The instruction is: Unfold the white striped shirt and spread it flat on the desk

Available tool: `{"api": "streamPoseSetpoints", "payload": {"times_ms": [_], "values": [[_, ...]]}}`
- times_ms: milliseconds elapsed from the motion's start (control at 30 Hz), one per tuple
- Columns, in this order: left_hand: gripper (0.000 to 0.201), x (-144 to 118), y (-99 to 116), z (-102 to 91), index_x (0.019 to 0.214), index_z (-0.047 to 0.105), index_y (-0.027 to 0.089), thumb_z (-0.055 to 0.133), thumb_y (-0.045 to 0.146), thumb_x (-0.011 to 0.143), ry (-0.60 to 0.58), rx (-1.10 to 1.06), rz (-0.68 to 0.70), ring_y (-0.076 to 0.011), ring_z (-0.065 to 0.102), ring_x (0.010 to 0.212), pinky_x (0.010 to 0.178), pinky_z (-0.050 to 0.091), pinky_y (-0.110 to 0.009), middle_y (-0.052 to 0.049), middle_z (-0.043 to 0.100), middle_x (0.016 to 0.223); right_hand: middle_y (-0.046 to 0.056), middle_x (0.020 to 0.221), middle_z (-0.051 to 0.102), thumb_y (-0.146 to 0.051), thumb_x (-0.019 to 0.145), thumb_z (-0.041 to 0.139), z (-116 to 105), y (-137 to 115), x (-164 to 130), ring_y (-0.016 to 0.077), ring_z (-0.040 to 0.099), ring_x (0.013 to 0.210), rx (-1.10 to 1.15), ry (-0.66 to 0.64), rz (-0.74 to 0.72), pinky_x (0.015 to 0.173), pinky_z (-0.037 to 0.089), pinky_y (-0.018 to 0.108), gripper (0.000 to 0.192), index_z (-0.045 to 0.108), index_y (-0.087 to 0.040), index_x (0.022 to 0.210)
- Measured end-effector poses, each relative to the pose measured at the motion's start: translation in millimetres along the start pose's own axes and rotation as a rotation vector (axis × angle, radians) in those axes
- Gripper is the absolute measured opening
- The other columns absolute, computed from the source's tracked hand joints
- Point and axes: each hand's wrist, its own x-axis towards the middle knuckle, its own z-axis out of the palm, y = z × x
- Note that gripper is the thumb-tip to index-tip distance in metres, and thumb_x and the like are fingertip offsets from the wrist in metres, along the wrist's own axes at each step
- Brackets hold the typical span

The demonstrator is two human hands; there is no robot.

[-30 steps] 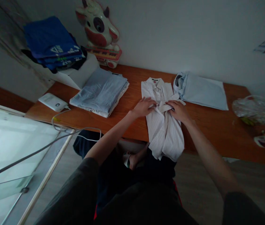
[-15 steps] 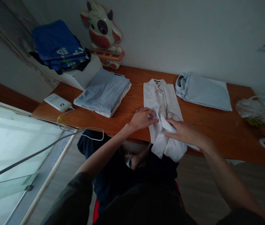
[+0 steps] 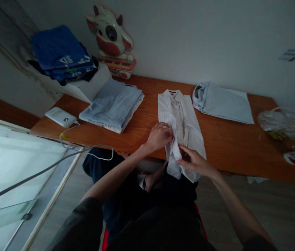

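Observation:
A white striped shirt (image 3: 190, 122) lies folded lengthwise on the wooden table, collar toward the wall. Its lower end hangs over the front edge onto my lap. My left hand (image 3: 160, 136) is closed, its fingertips pinching the cloth at the shirt's left middle. Slightly nearer to me, my right hand (image 3: 195, 162) grips a raised, bunched strip of the same shirt, apparently a sleeve end, between thumb and fingers. The cloth under the fingers is partly hidden.
Folded light-blue clothes (image 3: 113, 104) lie left, beside a white box (image 3: 95, 83) bearing blue clothes (image 3: 58, 48). A white power bank (image 3: 61, 116) trails a cable. A cow toy (image 3: 110, 38) stands behind. On the right are a folded pale shirt (image 3: 225, 103) and plastic bag (image 3: 280, 122).
My right hand has moved left and toward me, carrying the bunched cloth from the shirt's right side toward its middle. My left hand has curled in on the cloth. The view has shifted slightly.

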Motion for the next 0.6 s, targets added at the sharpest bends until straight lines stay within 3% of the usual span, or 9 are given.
{"api": "streamPoseSetpoints", "payload": {"times_ms": [100,167,233,300,367,400,467,533,600], "values": [[0.018,-11,7,-12.1,0.116,0.076,0.024,0.066,0.023,0.1,0.031,-0.057,0.039,-0.028,0.065,0.132,0.12,0.052,-0.05,-0.01,0.071,0.134,0.015,0.149,0.07,-0.05,0.092,0.08,3,0,-2,0.0339,0.071,0.13,-0.015,0.055,-0.05,0.113,0.059,0.057,0.076,0.056,-0.025,0.16],[0.043,-24,16,-20.5,0.142,0.066,0.027,0.066,0.021,0.099,-0.054,-0.065,0.179,-0.029,0.054,0.15,0.128,0.045,-0.053,-0.009,0.064,0.153,0.015,0.144,0.072,-0.049,0.095,0.077,5,-1,-2,0.0326,0.072,0.127,0.008,0.134,-0.022,0.112,0.059,0.057,0.07,0.058,-0.025,0.158],[0.063,-38,27,-25.5,0.156,0.054,0.03,0.071,0.024,0.096,-0.176,-0.052,0.321,-0.0301,0.038,0.164,0.137,0.032,-0.057,-0.006,0.054,0.167,0.014,0.142,0.073,-0.05,0.098,0.073,6,-3,-2,0.0313,0.073,0.124,0.097,0.158,-0.004,0.11,0.061,0.054,0.067,0.057,-0.026,0.158],[0.062,-48,34,-26.5,0.153,0.055,0.031,0.075,0.027,0.094,-0.234,-0.036,0.361,-0.0302,0.038,0.165,0.141,0.024,-0.058,-0.006,0.06,0.162,0.012,0.15,0.07,-0.055,0.1,0.07,5,-4,-2,0.0319,0.069,0.135,0.218,0.066,-0.043,0.115,0.058,0.053,0.068,0.055,-0.029,0.16],[0.045,-53,33,-26.8,0.136,0.065,0.03,0.074,0.025,0.093,-0.198,-0.029,0.305,-0.0295,0.057,0.15,0.14,0.027,-0.056,-0.006,0.073,0.141,0.008,0.156,0.066,-0.056,0.104,0.065,3,-2,-2,0.0317,0.063,0.144,0.292,-0.027,-0.078,0.12,0.055,0.052,0.061,0.057,-0.032,0.159],[0.035,-54,28,-28.1,0.125,0.068,0.03,0.072,0.022,0.091,-0.15,-0.033,0.258,-0.0289,0.065,0.138,0.137,0.033,-0.055,-0.005,0.077,0.128,0.007,0.155,0.068,-0.055,0.106,0.061,3,0,-3,0.0312,0.063,0.144,0.288,-0.015,-0.075,0.12,0.054,0.052,0.054,0.06,-0.034,0.156],[0.023,-52,11,-35.4,0.106,0.069,0.029,0.071,0.018,0.086,0.021,-0.093,0.131,-0.0269,0.073,0.114,0.123,0.049,-0.052,-0.003,0.078,0.109,0.008,0.147,0.072,-0.054,0.109,0.055,3,6,-4,0.031,0.066,0.138,0.182,0.138,-0.041,0.119,0.055,0.054,0.045,0.067,-0.034,0.147],[0.017,-48,-13,-49.5,0.094,0.067,0.026,0.074,0.021,0.08,0.288,-0.248,-0.028,-0.024,0.072,0.094,0.099,0.06,-0.044,-0.002,0.074,0.094,0.011,0.143,0.071,-0.055,0.107,0.058,5,15,-6,0.0325,0.067,0.134,0.011,0.309,-0.011,0.118,0.055,0.057,0.045,0.066,-0.032,0.145],[0.018,-46,-38,-68.9,0.086,0.063,0.024,0.079,0.03,0.078,0.587,-0.475,-0.175,-0.0205,0.067,0.081,0.081,0.059,-0.036,0.001,0.068,0.082,0.013,0.147,0.065,-0.056,0.104,0.064,7,23,-10,0.0345,0.063,0.138,-0.137,0.362,-0.007,0.119,0.053,0.061,0.054,0.06,-0.033,0.152]]}}
